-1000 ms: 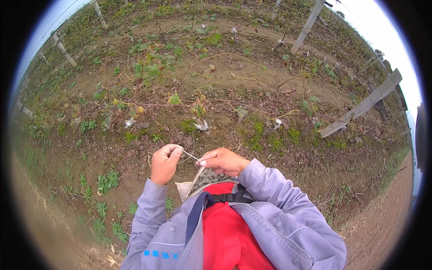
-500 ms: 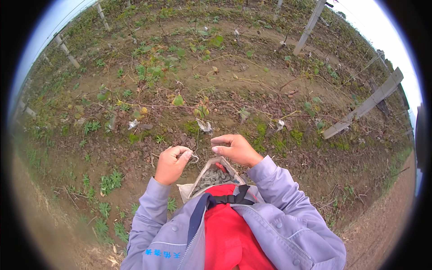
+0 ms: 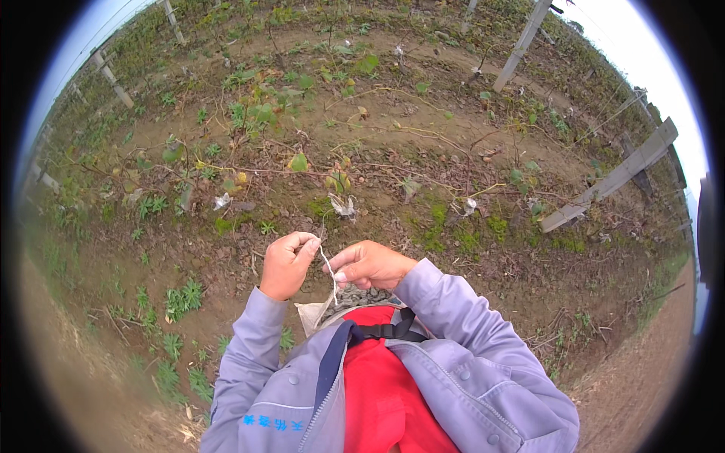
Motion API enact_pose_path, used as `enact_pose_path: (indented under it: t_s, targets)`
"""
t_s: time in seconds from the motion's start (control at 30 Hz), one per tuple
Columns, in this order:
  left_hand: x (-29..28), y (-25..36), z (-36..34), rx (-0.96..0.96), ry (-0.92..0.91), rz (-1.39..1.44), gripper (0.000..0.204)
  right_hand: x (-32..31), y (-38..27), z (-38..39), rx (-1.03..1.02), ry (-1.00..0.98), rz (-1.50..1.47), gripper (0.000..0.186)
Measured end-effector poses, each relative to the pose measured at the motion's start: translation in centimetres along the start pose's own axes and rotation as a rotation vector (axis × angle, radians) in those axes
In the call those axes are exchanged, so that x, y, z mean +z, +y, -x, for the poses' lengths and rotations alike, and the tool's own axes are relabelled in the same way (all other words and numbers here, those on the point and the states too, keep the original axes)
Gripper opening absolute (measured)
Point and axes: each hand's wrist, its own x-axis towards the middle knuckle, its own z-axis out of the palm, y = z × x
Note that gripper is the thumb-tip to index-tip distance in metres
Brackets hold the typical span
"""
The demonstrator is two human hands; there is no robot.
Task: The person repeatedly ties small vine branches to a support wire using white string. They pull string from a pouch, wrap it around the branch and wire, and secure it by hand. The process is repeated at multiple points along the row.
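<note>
My left hand (image 3: 288,266) is closed, pinching the upper end of a short white string (image 3: 328,266) between thumb and fingers. The string slants down past the fingertips of my right hand (image 3: 371,266), whose thumb and bent fingers close around its middle. Its lower end dangles free. Under my right hand is the mouth of a beige bag (image 3: 311,314) at my waist, filled with grey twisted pieces (image 3: 364,297). The hand hides much of the bag's opening. Just beyond my hands, a whitish crumpled scrap (image 3: 342,205) hangs among thin vine stems.
Vines with sparse green leaves (image 3: 299,162) cross the brown soil ahead. A leaning concrete post (image 3: 615,177) stands at the right, and another post (image 3: 521,47) farther back. White scraps (image 3: 222,201) dot the row. Green weeds (image 3: 183,300) grow at the left.
My right hand has moved down and left from above the bag onto the string. My left hand has risen slightly, and the string, curled before, now stretches downward. The bag's opening is more covered.
</note>
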Motion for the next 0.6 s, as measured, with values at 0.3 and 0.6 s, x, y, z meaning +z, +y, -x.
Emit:
enact_pose_path:
  t_s: [0.3, 0.6]
  targets:
    - [0.3, -0.3, 0.0, 0.031, -0.050, 0.037, 0.020, 0.4, -0.9, 0.1, -0.023, 0.248, 0.170, 0.041]
    - [0.4, 0.6, -0.3, 0.119, -0.071, -0.016, 0.015, 0.6, -0.4, -1.1, -0.078, 0.165, 0.016, 0.032]
